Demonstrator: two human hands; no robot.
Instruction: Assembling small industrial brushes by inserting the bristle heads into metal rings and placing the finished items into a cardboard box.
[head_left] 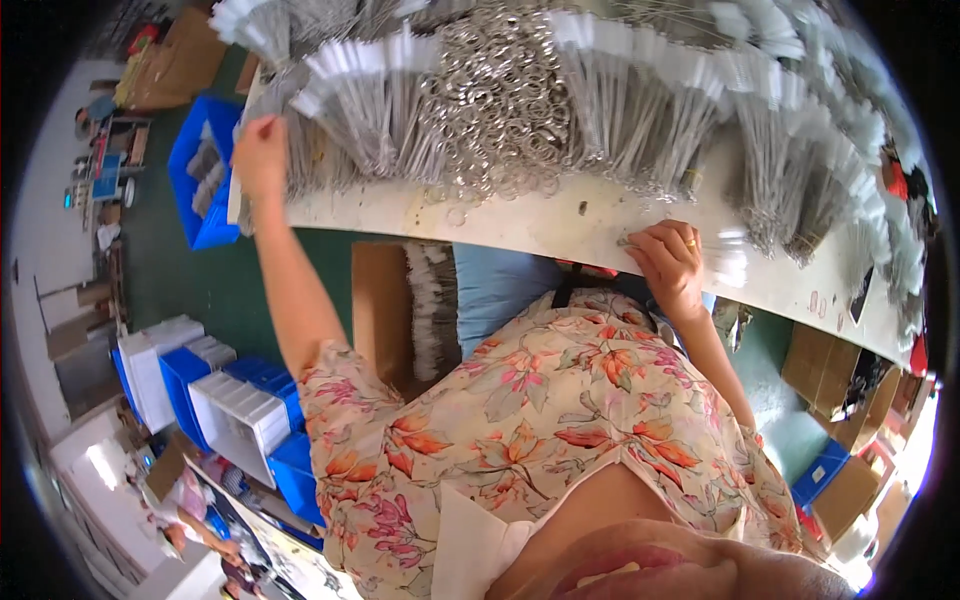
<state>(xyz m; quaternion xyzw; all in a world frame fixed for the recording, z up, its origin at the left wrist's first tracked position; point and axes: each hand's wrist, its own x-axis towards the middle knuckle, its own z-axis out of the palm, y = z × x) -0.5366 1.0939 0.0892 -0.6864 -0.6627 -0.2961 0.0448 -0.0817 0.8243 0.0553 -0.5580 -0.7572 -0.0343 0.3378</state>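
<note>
My left hand point(262, 160) is raised at the table's left end, beside a blue bin point(208, 235) holding grey-white bundles. Its fingers are curled, slightly blurred; what they hold, if anything, I cannot make out. Low at the table's near edge, my right hand point(668, 262) is closed, a ring on one finger. A small metal end shows at its fingertips, and the white bristles of a thin wire brush point(733, 258) stick out on its other side; the shaft between is hidden. A heap of metal rings point(505, 95) lies ahead, between bundles of similar brushes point(375, 110).
The pale table point(500, 225) curves around my front. More brush bundles point(770, 190) cover its right side. Below it stands a cardboard box point(382, 310) of brushes. White and blue crates point(235, 405) are stacked at left. Other people point(195, 515) sit at the lower left.
</note>
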